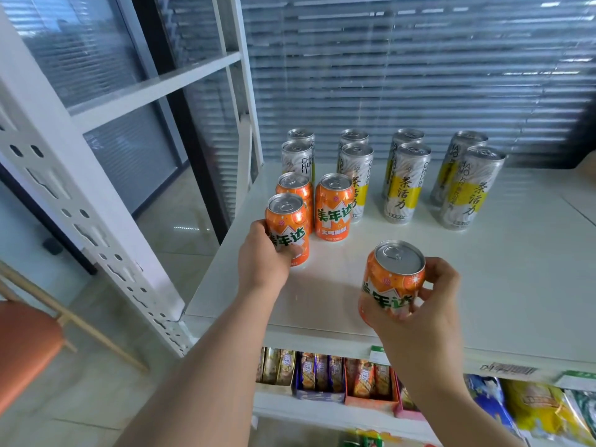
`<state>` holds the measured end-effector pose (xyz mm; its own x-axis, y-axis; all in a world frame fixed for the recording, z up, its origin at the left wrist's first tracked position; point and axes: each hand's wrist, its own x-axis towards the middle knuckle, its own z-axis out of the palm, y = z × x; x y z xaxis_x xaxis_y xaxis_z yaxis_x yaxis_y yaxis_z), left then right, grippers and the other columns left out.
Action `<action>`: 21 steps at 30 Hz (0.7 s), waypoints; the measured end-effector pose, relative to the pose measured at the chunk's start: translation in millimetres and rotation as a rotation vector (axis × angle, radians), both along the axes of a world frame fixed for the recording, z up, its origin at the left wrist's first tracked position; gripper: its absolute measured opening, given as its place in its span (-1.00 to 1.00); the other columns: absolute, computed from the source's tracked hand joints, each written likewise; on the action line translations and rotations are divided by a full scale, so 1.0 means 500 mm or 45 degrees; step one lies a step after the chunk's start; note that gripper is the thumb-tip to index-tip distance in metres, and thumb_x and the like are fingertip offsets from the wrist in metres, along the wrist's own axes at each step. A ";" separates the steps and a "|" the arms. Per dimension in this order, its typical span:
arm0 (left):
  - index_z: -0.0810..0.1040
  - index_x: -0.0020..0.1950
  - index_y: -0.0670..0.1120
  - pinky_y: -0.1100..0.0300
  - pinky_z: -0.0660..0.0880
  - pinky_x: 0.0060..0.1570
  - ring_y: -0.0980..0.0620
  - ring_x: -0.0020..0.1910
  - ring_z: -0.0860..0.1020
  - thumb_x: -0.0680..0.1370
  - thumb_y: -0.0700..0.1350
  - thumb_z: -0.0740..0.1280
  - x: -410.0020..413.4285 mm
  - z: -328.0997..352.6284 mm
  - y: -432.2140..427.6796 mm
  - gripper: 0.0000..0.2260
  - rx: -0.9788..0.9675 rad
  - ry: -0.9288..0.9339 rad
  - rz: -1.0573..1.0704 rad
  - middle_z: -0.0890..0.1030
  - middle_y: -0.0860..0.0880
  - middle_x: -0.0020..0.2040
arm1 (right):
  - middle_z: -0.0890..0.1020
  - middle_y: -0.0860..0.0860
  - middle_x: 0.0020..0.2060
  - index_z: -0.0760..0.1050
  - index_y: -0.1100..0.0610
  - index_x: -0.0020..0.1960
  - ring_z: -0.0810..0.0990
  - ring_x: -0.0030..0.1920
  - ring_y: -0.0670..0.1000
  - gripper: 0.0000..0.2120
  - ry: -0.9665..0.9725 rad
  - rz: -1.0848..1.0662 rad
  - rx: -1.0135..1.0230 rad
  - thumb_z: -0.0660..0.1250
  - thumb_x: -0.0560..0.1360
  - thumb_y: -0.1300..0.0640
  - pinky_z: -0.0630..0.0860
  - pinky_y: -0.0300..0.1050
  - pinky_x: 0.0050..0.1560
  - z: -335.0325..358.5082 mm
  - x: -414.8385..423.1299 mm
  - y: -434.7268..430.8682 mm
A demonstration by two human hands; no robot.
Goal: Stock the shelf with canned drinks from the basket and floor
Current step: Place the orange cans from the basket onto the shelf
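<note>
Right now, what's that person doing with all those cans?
A person is stocking a white shelf with drinks. Their left hand grips an orange soda can standing near the shelf's left edge. Their right hand holds a second orange can, tilted, above the shelf. Two other orange cans and eight tall silver-and-yellow cans already stand behind.

Rear tall cans (408, 136): standing mostly hidden behind the front row (407, 185).
Back orange can (294, 184): showing only its top behind the nearer orange can (287, 225).
Shelf labels (508, 371): blurring past reading.
Snack bags (535, 409): blurring, running off the right edge.
</note>
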<state>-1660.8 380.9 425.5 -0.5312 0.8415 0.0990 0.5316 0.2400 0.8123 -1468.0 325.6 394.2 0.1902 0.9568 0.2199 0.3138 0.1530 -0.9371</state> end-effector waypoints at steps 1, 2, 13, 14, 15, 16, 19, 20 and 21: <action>0.43 0.23 -0.11 0.17 0.38 0.00 -0.10 0.16 0.54 0.39 -0.10 0.52 0.000 0.001 -0.001 -0.53 -0.001 0.000 -0.003 0.59 -0.07 0.19 | 0.54 -0.12 0.10 0.22 -0.37 0.09 0.63 0.06 0.02 -0.27 0.002 0.003 0.000 0.62 0.22 0.07 0.60 0.11 0.03 0.000 0.000 0.001; 0.43 0.24 -0.11 0.17 0.38 0.02 -0.09 0.17 0.54 0.40 -0.10 0.51 0.001 0.002 -0.002 -0.53 -0.003 0.000 -0.007 0.58 -0.07 0.20 | 0.54 -0.12 0.10 0.21 -0.41 0.06 0.63 0.05 0.01 -0.27 0.007 0.006 -0.004 0.62 0.22 0.08 0.60 0.10 0.03 -0.001 0.000 0.001; 0.42 0.24 -0.09 0.15 0.41 0.07 -0.09 0.20 0.52 0.45 -0.10 0.47 -0.010 -0.007 0.001 -0.58 -0.002 0.046 -0.065 0.57 -0.07 0.21 | 0.53 -0.13 0.13 0.23 -0.22 0.21 0.57 0.13 -0.02 -0.27 0.001 0.078 -0.018 0.60 0.24 0.12 0.56 0.13 0.13 0.007 -0.038 0.050; 0.42 0.24 -0.09 0.12 0.43 0.10 -0.09 0.21 0.52 0.45 -0.11 0.47 -0.011 -0.008 0.003 -0.58 -0.001 0.055 -0.066 0.57 -0.06 0.21 | 0.53 -0.12 0.13 0.22 -0.24 0.20 0.56 0.14 -0.02 -0.26 -0.003 0.066 -0.006 0.60 0.23 0.11 0.56 0.13 0.14 0.008 -0.048 0.058; 0.42 0.25 -0.09 0.10 0.44 0.11 -0.09 0.21 0.53 0.45 -0.11 0.47 -0.012 -0.010 0.003 -0.59 0.001 0.064 -0.065 0.58 -0.06 0.21 | 0.53 -0.12 0.14 0.21 -0.27 0.19 0.56 0.15 -0.01 -0.26 -0.008 0.052 0.008 0.59 0.22 0.08 0.55 0.14 0.15 0.006 -0.059 0.064; 0.42 0.25 -0.09 0.10 0.44 0.11 -0.09 0.21 0.53 0.45 -0.12 0.46 -0.014 -0.011 0.004 -0.59 0.007 0.067 -0.063 0.58 -0.06 0.21 | 0.53 -0.11 0.16 0.19 -0.30 0.19 0.55 0.17 0.00 -0.25 -0.015 0.037 0.018 0.57 0.21 0.04 0.54 0.14 0.16 0.004 -0.067 0.067; 0.42 0.25 -0.09 0.10 0.44 0.11 -0.09 0.21 0.53 0.46 -0.11 0.46 -0.013 -0.016 0.005 -0.59 0.034 0.082 -0.051 0.58 -0.07 0.21 | 0.50 -0.13 0.19 0.17 -0.28 0.27 0.53 0.20 -0.01 -0.21 -0.062 0.047 0.008 0.59 0.25 0.05 0.53 0.03 0.17 -0.010 -0.071 0.062; 0.42 0.25 -0.09 0.09 0.44 0.12 -0.09 0.21 0.53 0.46 -0.11 0.46 -0.013 -0.017 0.005 -0.59 0.035 0.089 -0.050 0.57 -0.07 0.21 | 0.50 -0.14 0.17 0.19 -0.20 0.32 0.54 0.18 -0.03 -0.21 -0.088 0.060 -0.006 0.59 0.28 0.07 0.52 -0.03 0.14 -0.015 -0.067 0.058; 0.42 0.25 -0.09 0.10 0.44 0.11 -0.09 0.21 0.52 0.46 -0.10 0.46 -0.013 -0.017 0.004 -0.59 0.036 0.094 -0.053 0.57 -0.07 0.21 | 0.50 -0.15 0.14 0.23 -0.10 0.36 0.54 0.14 -0.06 -0.25 -0.109 0.067 -0.015 0.58 0.32 0.09 0.51 -0.08 0.12 -0.019 -0.062 0.055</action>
